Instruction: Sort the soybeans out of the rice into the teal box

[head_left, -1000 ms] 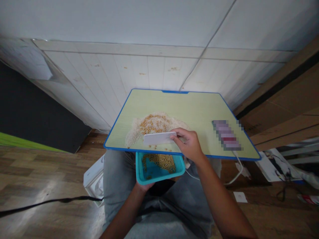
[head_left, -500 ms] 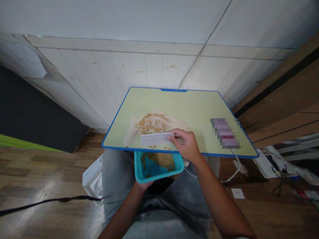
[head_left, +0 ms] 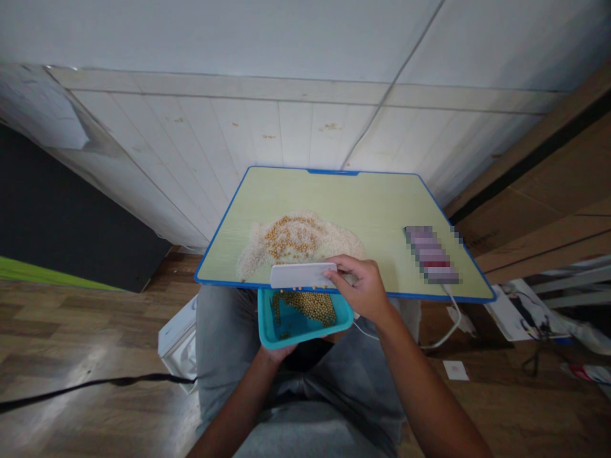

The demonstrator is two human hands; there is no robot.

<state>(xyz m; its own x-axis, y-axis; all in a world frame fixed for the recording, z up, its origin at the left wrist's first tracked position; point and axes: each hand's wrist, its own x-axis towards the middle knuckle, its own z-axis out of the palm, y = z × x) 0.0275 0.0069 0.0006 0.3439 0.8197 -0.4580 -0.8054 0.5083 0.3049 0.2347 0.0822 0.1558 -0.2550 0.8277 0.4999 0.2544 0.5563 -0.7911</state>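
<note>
My right hand [head_left: 361, 285] pinches a flat white card [head_left: 302, 275] held edge-down at the near edge of a small blue-rimmed table [head_left: 382, 210]. Yellow beans drop off that edge just under the card. A pile of white rice mixed with yellow beans [head_left: 296, 239] lies on the table behind the card. Under the edge, a teal tray [head_left: 301, 321] with beans in it rests on my left hand [head_left: 275, 353], whose fingers are mostly hidden beneath the tray. My lap in grey trousers is below.
A pixelated phone-like thing [head_left: 432, 254] with a white cable [head_left: 449, 331] lies on the table's right side. White wall panels stand behind. Cardboard boxes [head_left: 548, 210] are on the right. A black cable [head_left: 86, 385] runs across the wooden floor; a white box [head_left: 179, 340] sits by my left leg.
My right hand has drawn the white card toward me to the table's near edge, pushing beans off it over the teal tray. The view shifted slightly.
</note>
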